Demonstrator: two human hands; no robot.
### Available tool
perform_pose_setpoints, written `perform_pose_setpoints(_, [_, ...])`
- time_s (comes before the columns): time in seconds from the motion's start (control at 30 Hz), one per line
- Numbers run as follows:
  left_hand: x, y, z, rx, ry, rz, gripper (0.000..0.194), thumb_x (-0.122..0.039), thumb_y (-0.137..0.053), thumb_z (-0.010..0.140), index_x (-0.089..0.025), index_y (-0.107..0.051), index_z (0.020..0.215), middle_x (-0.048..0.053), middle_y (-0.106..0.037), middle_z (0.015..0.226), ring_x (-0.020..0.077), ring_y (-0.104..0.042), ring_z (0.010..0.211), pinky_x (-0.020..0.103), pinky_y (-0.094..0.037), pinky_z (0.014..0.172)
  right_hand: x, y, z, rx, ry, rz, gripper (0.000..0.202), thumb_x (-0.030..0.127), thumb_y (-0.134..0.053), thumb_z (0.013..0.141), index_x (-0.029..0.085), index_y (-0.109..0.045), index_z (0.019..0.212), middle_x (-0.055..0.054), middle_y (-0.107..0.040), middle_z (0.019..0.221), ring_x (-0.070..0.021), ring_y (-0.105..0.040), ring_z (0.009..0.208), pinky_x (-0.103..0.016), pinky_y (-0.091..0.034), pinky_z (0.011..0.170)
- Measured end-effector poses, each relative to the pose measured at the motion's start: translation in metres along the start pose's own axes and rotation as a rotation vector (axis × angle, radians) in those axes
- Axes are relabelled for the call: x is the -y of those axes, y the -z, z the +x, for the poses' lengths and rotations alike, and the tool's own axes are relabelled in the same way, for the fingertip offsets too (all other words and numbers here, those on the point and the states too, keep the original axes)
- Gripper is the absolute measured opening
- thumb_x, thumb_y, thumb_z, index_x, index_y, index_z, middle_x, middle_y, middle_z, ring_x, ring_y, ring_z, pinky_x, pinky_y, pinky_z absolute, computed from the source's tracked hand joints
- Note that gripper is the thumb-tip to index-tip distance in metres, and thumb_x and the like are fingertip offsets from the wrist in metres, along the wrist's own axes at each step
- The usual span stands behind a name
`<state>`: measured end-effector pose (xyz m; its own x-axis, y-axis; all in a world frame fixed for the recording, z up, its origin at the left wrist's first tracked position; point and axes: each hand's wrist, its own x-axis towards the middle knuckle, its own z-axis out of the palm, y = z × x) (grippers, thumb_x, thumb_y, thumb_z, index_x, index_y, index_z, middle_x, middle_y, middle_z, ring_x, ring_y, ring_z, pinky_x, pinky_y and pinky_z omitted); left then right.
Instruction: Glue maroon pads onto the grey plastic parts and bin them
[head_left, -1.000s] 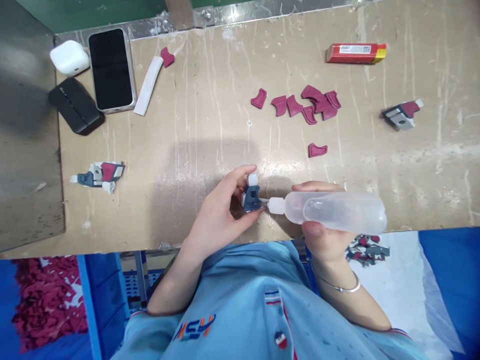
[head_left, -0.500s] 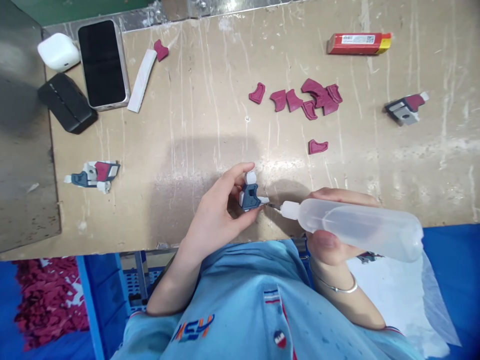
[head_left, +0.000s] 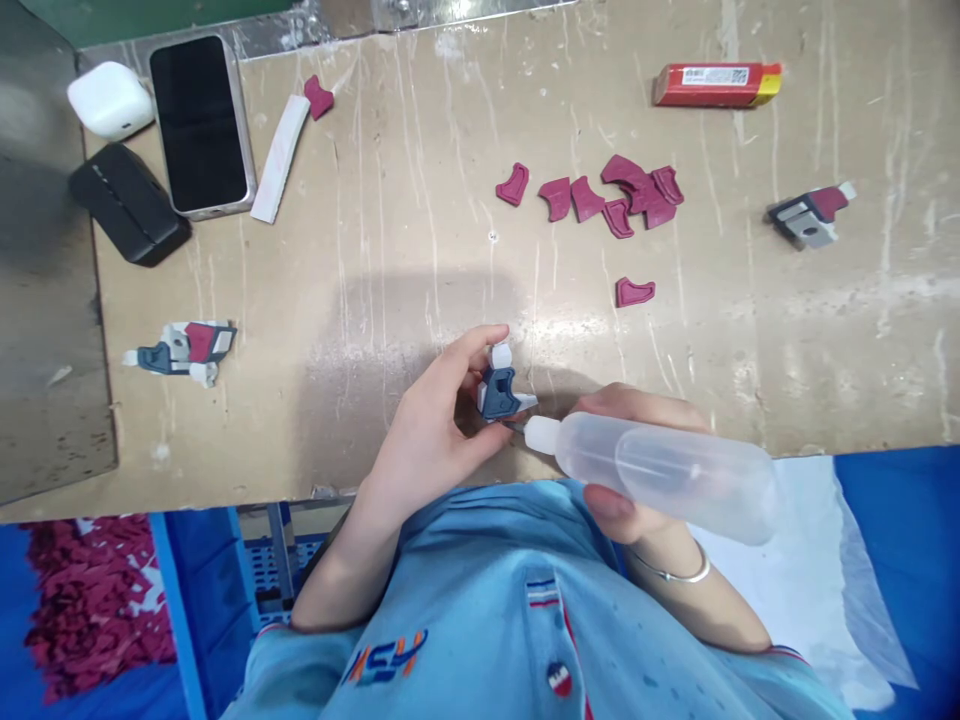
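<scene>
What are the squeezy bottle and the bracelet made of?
The bottle looks like soft, cloudy plastic, because light shows through it faintly. The bracelet seems to be smooth, shiny metal, maybe silver-coloured steel or silver, since it gleams; I can't tell which.

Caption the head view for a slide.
Left hand holds a blue-and-white part; right hand angles a translucent bottle toward it.

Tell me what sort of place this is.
Probably a factory workbench for small-parts assembly: a squeeze bottle is held at a small blue-grey piece, and a mass of maroon parts lies below the bench.
</scene>
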<state>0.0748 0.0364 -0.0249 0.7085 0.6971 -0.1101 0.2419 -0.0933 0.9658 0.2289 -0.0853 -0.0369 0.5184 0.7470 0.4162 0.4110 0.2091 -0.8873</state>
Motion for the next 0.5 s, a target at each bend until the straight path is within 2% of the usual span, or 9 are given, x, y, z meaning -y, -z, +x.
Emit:
perform_pose_setpoints(0.13, [-0.001,0.0,0.0,0.004,-0.006,0.002,0.061,-0.015,-0.076,0.085,-0.031,-0.059,0.142,0.003,-0.073,0.118,0.0186,-0.07,0.092,0.034,-0.06,0.089,-0.001,-0.003,0.003,-0.01,0.009,-0.053,0.033,0.059,-0.077,0.093,0.038,-0.078,0.118,-0.003,-0.078,0.09,-0.0255,-0.075,0.068,-0.044,-0.065,0.059])
perform_pose_setpoints(0.27, [-0.002,0.0,0.0,-0.012,-0.019,0.026,0.061,-0.014,-0.078,0.085,-0.031,-0.06,0.141,0.002,-0.074,0.116,0.0189,-0.071,0.093,0.033,-0.061,0.089,-0.002,0.0,0.003,-0.072,0.04,-0.161,0.039,0.06,-0.072,0.098,0.037,-0.075,0.128,-0.005,-0.077,0.102,-0.0258,-0.077,0.079,-0.042,-0.067,0.065])
perform_pose_setpoints(0.37, [-0.002,-0.001,0.0,-0.015,-0.036,0.039,0.061,-0.012,-0.078,0.086,-0.032,-0.061,0.142,0.001,-0.073,0.114,0.0178,-0.07,0.091,0.032,-0.061,0.087,-0.005,0.0,-0.001,-0.152,0.032,-0.221,0.038,0.059,-0.07,0.099,0.034,-0.076,0.126,-0.005,-0.076,0.104,-0.0267,-0.077,0.086,-0.043,-0.067,0.074])
perform_pose_setpoints(0.5, [-0.001,-0.001,0.0,-0.009,-0.044,0.053,0.062,-0.011,-0.078,0.087,-0.032,-0.061,0.142,0.002,-0.074,0.118,0.0185,-0.071,0.097,0.032,-0.061,0.09,-0.01,0.002,-0.008,-0.219,0.022,-0.237,0.037,0.061,-0.072,0.096,0.032,-0.076,0.119,-0.007,-0.075,0.102,-0.0277,-0.074,0.086,-0.046,-0.066,0.072])
